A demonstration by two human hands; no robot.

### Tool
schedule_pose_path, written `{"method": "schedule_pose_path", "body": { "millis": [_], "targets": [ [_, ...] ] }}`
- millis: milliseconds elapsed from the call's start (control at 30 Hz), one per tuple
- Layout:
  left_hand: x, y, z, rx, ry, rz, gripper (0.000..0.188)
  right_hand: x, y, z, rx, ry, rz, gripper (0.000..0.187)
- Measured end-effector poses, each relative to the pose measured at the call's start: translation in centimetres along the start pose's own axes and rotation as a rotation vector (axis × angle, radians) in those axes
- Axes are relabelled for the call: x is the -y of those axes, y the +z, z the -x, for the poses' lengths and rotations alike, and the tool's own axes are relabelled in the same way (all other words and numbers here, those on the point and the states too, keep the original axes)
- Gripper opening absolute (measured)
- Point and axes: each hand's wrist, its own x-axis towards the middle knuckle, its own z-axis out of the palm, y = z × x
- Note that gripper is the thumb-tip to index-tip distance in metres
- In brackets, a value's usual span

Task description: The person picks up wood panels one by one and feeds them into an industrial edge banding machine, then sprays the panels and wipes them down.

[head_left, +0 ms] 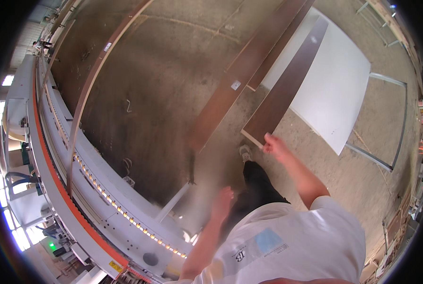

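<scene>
My right hand (277, 146) is closed on the near corner of a long, narrow dark-brown board (287, 85). The board's pale, unfinished edge shows at that end, and its far end reaches over a large white panel (337, 85). Lower and to the left, my left hand (223, 201) hangs beside my leg with its fingers loosely apart, holding nothing. Ahead of it, another brown board (221, 106) with a small white label lies with its near end by a metal support (176, 201). A third brown board (273, 61) lies between these two.
Along the left runs a long, pale machine (102, 175) with an orange strip and a row of small yellowish rollers. One long brown strip (91, 80) rests across it. A grey metal frame (398, 137) stands at the right under the white panel. My shoe (244, 152) is on the concrete floor.
</scene>
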Motion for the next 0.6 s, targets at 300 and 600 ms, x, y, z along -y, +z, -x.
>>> {"method": "schedule_pose_path", "body": {
  "millis": [300, 600],
  "targets": [
    [-5.8, 2.3, 5.3, -0.447, 0.285, -0.499, 0.086, -10.4, 13.2, 21.1, 0.561, 0.293, 0.186, 0.033],
    [-5.8, -5.7, 21.5, -0.788, 0.383, -0.018, 0.069, -13.2, 19.4, 26.5, 0.920, 0.098, 1.027, 0.043]
  ]
}}
